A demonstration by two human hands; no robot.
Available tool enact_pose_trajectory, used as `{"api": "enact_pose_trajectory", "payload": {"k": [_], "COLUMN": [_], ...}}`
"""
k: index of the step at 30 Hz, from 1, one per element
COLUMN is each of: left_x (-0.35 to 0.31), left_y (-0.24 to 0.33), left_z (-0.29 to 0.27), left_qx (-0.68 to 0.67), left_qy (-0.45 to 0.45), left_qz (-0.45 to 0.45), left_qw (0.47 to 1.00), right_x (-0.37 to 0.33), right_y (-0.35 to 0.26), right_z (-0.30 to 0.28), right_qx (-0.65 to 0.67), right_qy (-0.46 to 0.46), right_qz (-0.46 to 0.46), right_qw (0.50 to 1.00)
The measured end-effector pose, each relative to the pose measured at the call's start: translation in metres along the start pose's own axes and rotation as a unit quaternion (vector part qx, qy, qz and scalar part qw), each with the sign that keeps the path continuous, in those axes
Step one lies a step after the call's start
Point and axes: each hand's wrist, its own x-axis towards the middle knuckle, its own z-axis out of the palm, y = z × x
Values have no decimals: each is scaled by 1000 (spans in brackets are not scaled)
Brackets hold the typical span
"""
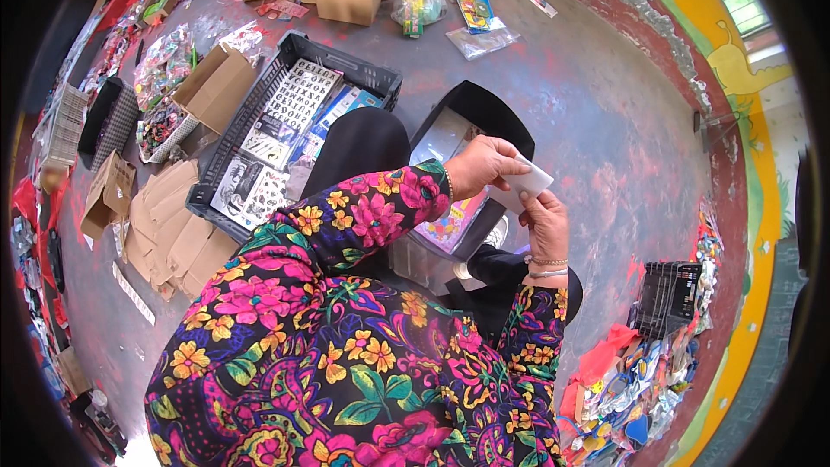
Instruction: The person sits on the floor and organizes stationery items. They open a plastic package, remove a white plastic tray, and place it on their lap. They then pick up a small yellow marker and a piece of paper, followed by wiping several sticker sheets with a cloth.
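Observation:
A small white sheet, perhaps paper or card [529, 178], is held up in front of me between both hands. My left hand [481, 166] pinches its left side between thumb and fingers. From below, my right hand [546, 223] grips its lower edge, fingers closed. Beneath my hands stands a black bin [494, 109] between my knees. Flat packs show inside it, among them a colourful pack [450, 223] partly covered by my left forearm. What is on the sheet's face cannot be made out.
Left of my knee sits a dark plastic crate [219, 149] with lettered and patterned sheets [298, 91]. Flattened cardboard [177, 229] and open boxes [216, 86] lie farther left. Cartons [346, 0] and plastic bags stand ahead. At lower right are a black crate [667, 294] and a scrap heap [635, 398].

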Motion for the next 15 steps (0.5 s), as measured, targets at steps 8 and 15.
{"api": "enact_pose_trajectory", "payload": {"k": [8, 15], "left_x": [-3, 1], "left_y": [8, 6], "left_z": [-1, 5], "left_qx": [78, 146], "left_qy": [-28, -71], "left_qz": [-45, -39], "left_qw": [996, 986], "right_x": [3, -8], "right_y": [7, -11], "right_z": [4, -1], "right_qx": [-118, -81], "right_qy": [23, -20], "right_qz": [-62, -13], "right_qw": [991, 996]}}
